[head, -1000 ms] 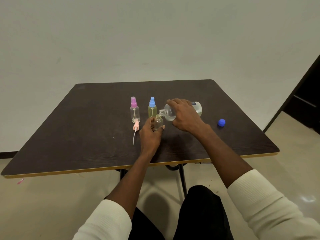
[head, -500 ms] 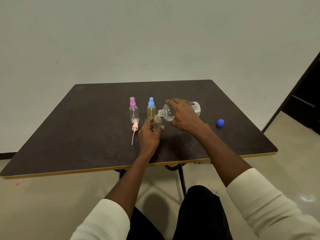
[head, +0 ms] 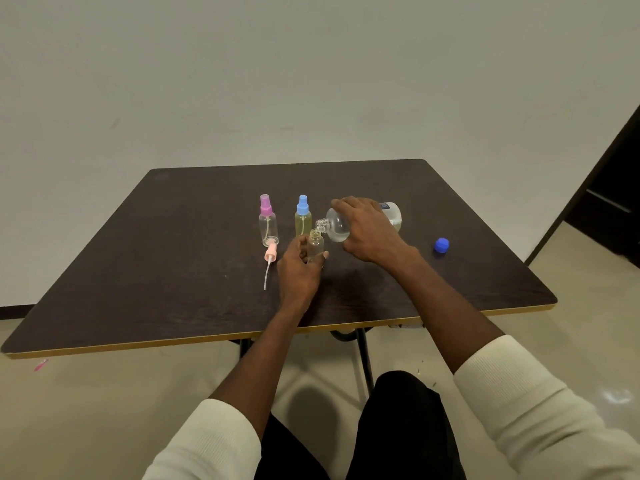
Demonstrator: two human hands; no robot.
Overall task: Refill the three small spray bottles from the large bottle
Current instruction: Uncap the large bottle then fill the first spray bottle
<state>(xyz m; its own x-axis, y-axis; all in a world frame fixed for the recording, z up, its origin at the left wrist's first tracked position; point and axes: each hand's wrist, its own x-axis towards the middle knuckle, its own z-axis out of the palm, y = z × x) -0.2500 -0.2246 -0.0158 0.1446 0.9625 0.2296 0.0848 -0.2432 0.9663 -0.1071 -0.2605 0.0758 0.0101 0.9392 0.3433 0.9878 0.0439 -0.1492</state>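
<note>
Right hand [head: 372,233] is gripping the large bottle [head: 341,226], fingers curled over its top side, holding it tipped nearly flat above the surface [head: 173,271] with the open neck pointing left. The neck is sitting right at the mouth of the open small bottle [head: 315,244]. Whether liquid is running cannot be told.

Left hand [head: 299,271] is holding that small bottle upright, thumb and fingers pinching its lower body from both sides. Yellowish liquid is showing inside it.

Blue-capped spray bottle [head: 303,216] is standing just behind the open one, holding yellowish liquid. Pink-capped spray bottle [head: 267,221] is standing to its left, looking clear. Just in front of that one, a pale pink spray head [head: 270,252] is lying on the surface, its thin tube trailing toward the near edge.

Blue cap [head: 441,244] is resting on the surface, well apart to the right of the right hand.

Both sleeves are white and pushed up the forearms.
</note>
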